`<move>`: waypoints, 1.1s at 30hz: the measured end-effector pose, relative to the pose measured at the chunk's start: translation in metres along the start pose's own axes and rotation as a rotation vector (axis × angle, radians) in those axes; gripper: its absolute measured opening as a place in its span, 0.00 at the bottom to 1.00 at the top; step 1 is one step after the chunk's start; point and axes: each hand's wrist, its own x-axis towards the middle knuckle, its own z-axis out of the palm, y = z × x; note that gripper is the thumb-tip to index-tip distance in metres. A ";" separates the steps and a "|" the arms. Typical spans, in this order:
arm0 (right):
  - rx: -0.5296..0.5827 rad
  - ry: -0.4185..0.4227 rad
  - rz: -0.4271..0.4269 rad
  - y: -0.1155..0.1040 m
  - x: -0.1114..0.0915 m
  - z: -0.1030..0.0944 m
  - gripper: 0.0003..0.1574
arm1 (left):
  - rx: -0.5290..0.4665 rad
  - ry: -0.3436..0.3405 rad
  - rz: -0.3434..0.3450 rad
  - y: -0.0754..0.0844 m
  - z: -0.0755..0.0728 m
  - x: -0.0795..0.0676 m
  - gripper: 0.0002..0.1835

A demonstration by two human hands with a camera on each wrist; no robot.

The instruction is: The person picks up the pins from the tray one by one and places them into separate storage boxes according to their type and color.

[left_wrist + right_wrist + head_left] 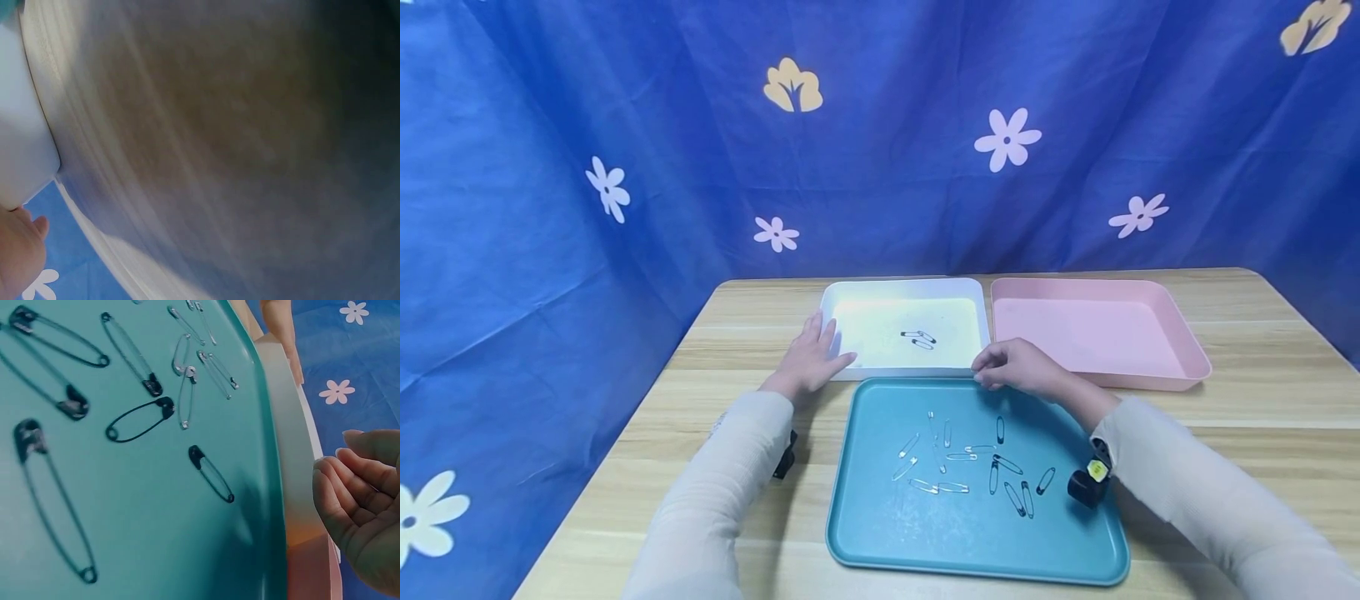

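My left hand (805,358) rests with spread fingers at the left rim of a white tray (910,372). Three black-headed safety pins (922,342) lie inside that tray. At its near right corner hovers my right hand (1018,367); the right wrist view shows its fingers (340,494) loosely bent, with a gap to the thumb and nothing visible between them. Below the right hand is a teal tray (970,550). Silver safety pins (953,487) are scattered over its left and middle part, several black safety pins (1027,500) over its right.
A pink tray (1075,321) stands right of the white one, close beside it. All three trays are on a wooden table (1262,467), with a blue flowered cloth (880,167) hanging behind. The left wrist view shows mostly blurred tabletop (206,156).
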 end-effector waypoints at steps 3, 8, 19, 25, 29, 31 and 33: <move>-0.010 -0.009 0.008 0.003 -0.004 -0.001 0.14 | 0.002 -0.002 0.000 0.000 0.001 0.001 0.43; -0.019 -0.036 0.016 0.007 -0.010 -0.004 0.14 | -0.005 -0.007 -0.005 -0.001 0.002 0.001 0.44; -0.050 -0.112 0.020 0.019 -0.018 -0.005 0.12 | 0.005 -0.015 -0.012 -0.004 0.003 0.003 0.43; -0.129 -0.154 -0.003 0.028 -0.020 -0.003 0.10 | 0.010 -0.016 -0.012 -0.005 0.003 0.004 0.43; -0.176 -0.179 -0.028 0.031 -0.021 -0.002 0.11 | 0.019 -0.013 -0.008 -0.005 0.003 0.004 0.44; -0.194 -0.187 -0.035 0.032 -0.021 -0.002 0.11 | 0.020 -0.008 -0.001 -0.004 0.003 0.004 0.45; -0.217 -0.195 -0.041 0.032 -0.021 -0.002 0.10 | 0.021 -0.004 0.003 -0.004 0.003 0.003 0.45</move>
